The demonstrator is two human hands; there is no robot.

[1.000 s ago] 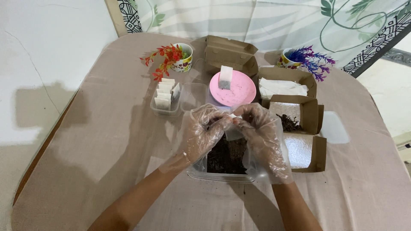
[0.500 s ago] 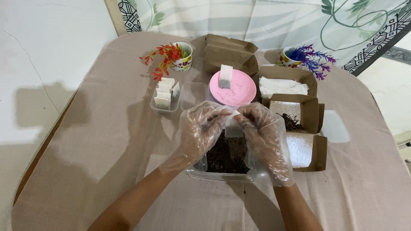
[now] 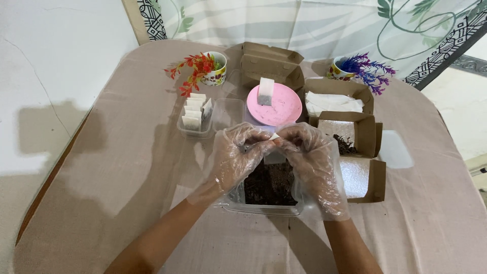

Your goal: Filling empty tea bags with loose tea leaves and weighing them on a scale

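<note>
A clear tray (image 3: 195, 122) is holding about five white sachets (image 3: 195, 112). The left hand (image 3: 238, 155) and right hand (image 3: 312, 157), both gloved, are pinching one small white sachet (image 3: 274, 137) between closed fingertips, above a clear tub (image 3: 264, 205) holding dark grounds (image 3: 269, 182). One pink plate (image 3: 284, 109) is carrying one white block (image 3: 265, 91). Four brown boxes (image 3: 365, 132) are sitting behind and to the right.

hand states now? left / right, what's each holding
Left hand: gloved, fingers pinched shut on the small white sachet, above the clear tub of dark material.
Right hand: gloved, pinched shut on the same sachet from the other side.
</note>
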